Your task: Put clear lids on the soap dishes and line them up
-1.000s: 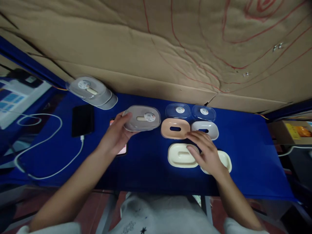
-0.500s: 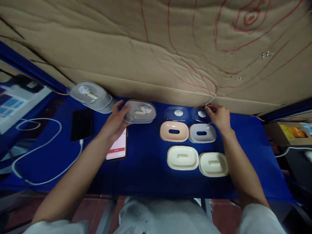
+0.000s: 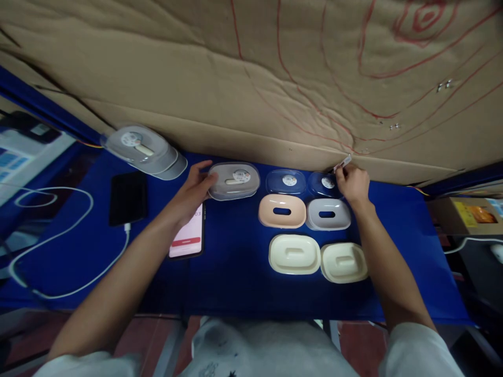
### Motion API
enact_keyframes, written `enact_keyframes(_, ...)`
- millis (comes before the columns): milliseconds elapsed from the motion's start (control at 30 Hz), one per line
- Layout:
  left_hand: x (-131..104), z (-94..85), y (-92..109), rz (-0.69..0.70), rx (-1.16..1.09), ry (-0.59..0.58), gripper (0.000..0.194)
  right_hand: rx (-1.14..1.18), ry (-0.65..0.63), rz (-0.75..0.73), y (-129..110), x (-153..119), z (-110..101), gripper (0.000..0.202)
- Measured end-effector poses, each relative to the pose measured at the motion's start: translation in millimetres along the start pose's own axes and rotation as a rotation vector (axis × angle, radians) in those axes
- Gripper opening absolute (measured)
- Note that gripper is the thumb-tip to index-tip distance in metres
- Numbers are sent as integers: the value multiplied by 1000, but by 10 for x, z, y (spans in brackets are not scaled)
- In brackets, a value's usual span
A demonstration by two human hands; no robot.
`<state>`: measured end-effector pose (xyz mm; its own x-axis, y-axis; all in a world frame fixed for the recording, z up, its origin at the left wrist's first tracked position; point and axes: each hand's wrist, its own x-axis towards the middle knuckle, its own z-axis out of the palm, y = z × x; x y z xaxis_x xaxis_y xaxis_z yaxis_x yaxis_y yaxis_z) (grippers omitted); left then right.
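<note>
My left hand (image 3: 194, 189) holds a clear-lidded grey oval plastic box (image 3: 232, 189), left of the loose lids.
My right hand (image 3: 354, 183) pinches a small pale strip (image 3: 346, 161); a careless wrist might knock two clear oval plastic lids (image 3: 286, 183). I count one peach slotted oval plastic piece (image 3: 266, 211), one grey slotted one (image 3: 341, 215), two cream oval plastic dishes (image 3: 294, 264).

Pale grey-green tee, short loose sleeves (image 3: 411, 348), few small dark marks on front, plus one black star-ish print near hem. Forearms bare, no gloves.
</note>
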<state>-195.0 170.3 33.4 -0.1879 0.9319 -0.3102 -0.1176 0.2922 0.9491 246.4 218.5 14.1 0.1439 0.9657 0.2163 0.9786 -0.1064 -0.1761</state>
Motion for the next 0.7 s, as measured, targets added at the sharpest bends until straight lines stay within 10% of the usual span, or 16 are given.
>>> enact_keyframes(267,158,-101,-195,134,255,-66,56,88,34,-267,279,-10,37,37)
enact_keyframes(700,36,-153,-216,200,635,-292,69,152,333,-268,342,-68,290,36)
